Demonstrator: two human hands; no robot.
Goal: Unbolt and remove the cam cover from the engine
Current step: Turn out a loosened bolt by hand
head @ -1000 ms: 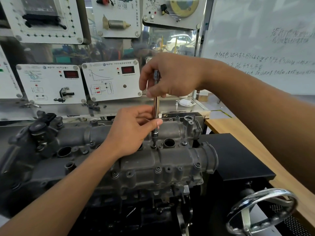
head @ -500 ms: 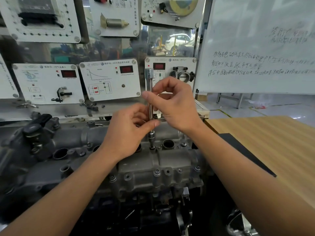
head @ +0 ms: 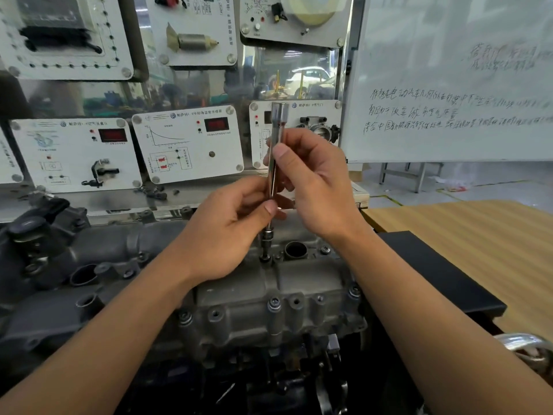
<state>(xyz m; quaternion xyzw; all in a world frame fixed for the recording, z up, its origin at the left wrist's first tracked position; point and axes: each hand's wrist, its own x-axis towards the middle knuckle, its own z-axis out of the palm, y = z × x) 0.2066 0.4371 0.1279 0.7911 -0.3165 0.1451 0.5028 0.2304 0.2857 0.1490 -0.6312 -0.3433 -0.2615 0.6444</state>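
- Left hand (head: 230, 235) pinches the rod (head: 279, 127) low down; right hand (head: 317, 190) pinches it higher up.
- Rod stands upright on a bolt (head: 265, 258).
- Cover (head: 299, 283) lies seated directly beneath both hands, not lifted.
- Risk: with fingertip grip only, the rod could tilt, slip off and round the bolt head.

I see three lines of Chinese handwriting on the whiteboard (head: 449, 70), with fainter lines higher up. I cannot read them for sure. The left panel (head: 74, 157), middle panel (head: 187, 145) and right panel (head: 259, 136) each have a round VW badge (head: 172, 115) and a short Chinese title, too small to read. Their red windows show no number I can read.
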